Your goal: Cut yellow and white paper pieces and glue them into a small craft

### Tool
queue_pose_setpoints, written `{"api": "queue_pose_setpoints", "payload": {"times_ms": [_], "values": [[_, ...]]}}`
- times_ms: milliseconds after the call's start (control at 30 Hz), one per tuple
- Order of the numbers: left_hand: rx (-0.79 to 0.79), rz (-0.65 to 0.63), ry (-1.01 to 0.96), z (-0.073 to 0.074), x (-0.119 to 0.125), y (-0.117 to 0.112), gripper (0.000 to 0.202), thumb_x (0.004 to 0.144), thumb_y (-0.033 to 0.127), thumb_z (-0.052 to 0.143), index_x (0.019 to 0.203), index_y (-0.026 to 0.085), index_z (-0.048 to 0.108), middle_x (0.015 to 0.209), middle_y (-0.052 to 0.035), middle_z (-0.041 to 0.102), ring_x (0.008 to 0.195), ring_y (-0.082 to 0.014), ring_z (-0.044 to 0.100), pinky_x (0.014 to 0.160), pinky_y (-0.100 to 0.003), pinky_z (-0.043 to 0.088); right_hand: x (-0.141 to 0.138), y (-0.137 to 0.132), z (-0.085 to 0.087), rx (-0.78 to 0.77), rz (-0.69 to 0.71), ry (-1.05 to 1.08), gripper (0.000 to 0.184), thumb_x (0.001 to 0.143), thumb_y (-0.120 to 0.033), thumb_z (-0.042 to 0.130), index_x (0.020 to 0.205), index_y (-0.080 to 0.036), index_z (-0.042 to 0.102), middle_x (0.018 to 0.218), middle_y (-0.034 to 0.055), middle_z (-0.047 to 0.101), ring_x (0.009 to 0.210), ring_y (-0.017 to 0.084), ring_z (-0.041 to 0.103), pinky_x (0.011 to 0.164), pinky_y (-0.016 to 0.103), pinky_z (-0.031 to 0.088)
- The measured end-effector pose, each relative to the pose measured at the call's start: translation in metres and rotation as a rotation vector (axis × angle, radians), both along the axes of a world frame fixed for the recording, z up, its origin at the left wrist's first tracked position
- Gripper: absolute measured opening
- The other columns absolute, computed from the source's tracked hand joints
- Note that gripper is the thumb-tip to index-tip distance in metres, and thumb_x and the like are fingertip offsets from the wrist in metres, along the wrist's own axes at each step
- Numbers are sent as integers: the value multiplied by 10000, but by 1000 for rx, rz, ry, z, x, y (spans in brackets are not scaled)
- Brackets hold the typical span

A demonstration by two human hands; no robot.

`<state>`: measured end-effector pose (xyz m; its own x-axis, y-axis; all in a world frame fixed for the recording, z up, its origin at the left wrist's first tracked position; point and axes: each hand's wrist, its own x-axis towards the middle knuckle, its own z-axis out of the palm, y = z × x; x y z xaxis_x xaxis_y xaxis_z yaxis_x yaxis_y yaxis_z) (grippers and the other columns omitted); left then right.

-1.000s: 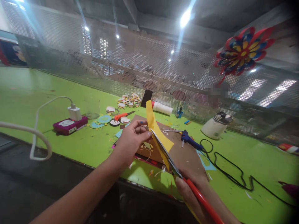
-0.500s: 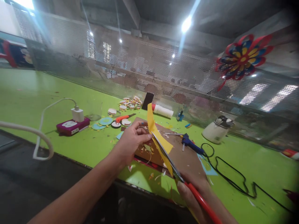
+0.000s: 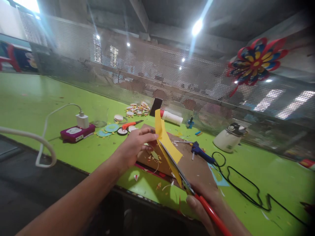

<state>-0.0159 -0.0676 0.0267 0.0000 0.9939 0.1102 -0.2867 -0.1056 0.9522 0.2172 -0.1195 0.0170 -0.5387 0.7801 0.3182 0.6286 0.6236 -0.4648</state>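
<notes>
My left hand (image 3: pixel 134 144) pinches the edge of a yellow paper strip (image 3: pixel 169 146) between thumb and fingers. Red-handled scissors (image 3: pixel 212 213) are in my right hand (image 3: pixel 205 203), wrapped round the handles. Their long blades lie along the yellow paper, the tips close to my left thumb. Below the paper is a brown board (image 3: pixel 197 170) strewn with small paper scraps. On the board's right side lies a blue glue gun (image 3: pixel 200 152), near my right hand.
A purple power block (image 3: pixel 77 132) with a white charger stands left. Behind lie blue paper rings (image 3: pixel 112 127), an orange-handled cutter (image 3: pixel 130 124), a pile of small discs (image 3: pixel 137 108), a phone (image 3: pixel 156 106) and a white roll (image 3: pixel 172 118). A white pot (image 3: pixel 227 139) and black cable (image 3: pixel 246 193) are right.
My left hand has shifted slightly left and up along the paper, its thumb now higher on the strip. The scissors stay nearly in place along the paper.
</notes>
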Motion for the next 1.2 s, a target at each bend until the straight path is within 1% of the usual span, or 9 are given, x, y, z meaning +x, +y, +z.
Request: {"api": "queue_pose_setpoints", "payload": {"times_ms": [133, 267, 367, 433, 567, 700, 833, 967, 1200], "values": [[-48, 29, 73, 3, -2, 5, 209, 696, 323, 702, 758, 125, 677, 711, -55, 675, 625, -126, 610, 574, -225, 438, 0, -1, 3, -16, -12, -53, 401, 886, -478, 452, 1092, -214, 673, 835, 65, 736, 753, 223, 670, 664, 270, 533], [-53, 7, 34, 4, -3, 8, 154, 698, 260, 685, 774, 127, 669, 724, -62, 698, 608, -140, 630, 629, -273, 506, 0, -1, 2, -34, 12, -33, 388, 892, -456, 446, 1106, -216, 664, 924, 69, 729, 778, 214, 665, 713, 275, 533], [-32, -11, 16, 3, -3, 6, 151, 710, 237, 668, 808, 123, 661, 751, -68, 706, 623, -149, 643, 636, -285, 526, 0, -1, 2, -37, 24, -18, 370, 883, -448, 462, 1090, -223, 668, 917, 65, 718, 763, 207, 654, 719, 272, 528], [-32, -23, 11, 3, -3, 6, 142, 719, 216, 650, 823, 120, 653, 753, -71, 707, 628, -161, 653, 626, -293, 535, 1, -2, 2, -42, 26, -18, 349, 874, -437, 474, 1068, -230, 677, 863, 51, 712, 733, 201, 644, 689, 262, 527], [-47, -27, 22, 5, -2, 6, 84, 715, 192, 639, 750, 118, 625, 688, -66, 695, 566, -154, 639, 581, -287, 536, 3, -2, 2, -98, 35, -14, 358, 883, -435, 449, 1049, -228, 688, 782, 31, 702, 677, 192, 639, 610, 247, 521], [-33, -23, 22, 7, -1, 5, 75, 698, 183, 638, 722, 114, 621, 652, -66, 686, 535, -149, 628, 547, -275, 528, 3, -3, 4, -129, 68, 9, 367, 897, -435, 437, 1076, -232, 684, 818, 35, 723, 683, 196, 657, 609, 246, 532], [-34, -9, 15, 9, 0, 2, 109, 661, 190, 671, 721, 108, 630, 644, -70, 685, 539, -156, 634, 546, -278, 533, 0, -6, 7, -124, 112, 104, 381, 911, -469, 417, 1119, -270, 667, 870, 30, 735, 692, 205, 665, 618, 252, 539], [-18, -15, 10, 10, -1, -2, 111, 663, 195, 662, 729, 108, 642, 631, -70, 682, 525, -158, 628, 543, -290, 537, 0, -10, 7, -112, 97, 91, 427, 910, -522, 396, 1116, -270, 673, 728, 24, 704, 624, 208, 643, 573, 257, 529], [-13, -25, 7, 12, -1, -4, 117, 671, 198, 651, 744, 105, 651, 638, -78, 685, 529, -164, 626, 534, -300, 540, 0, -12, 8, -221, 101, 132, 490, 898, -586, 374, 1104, -265, 681, 731, 30, 708, 662, 219, 670, 636, 274, 557]]}}
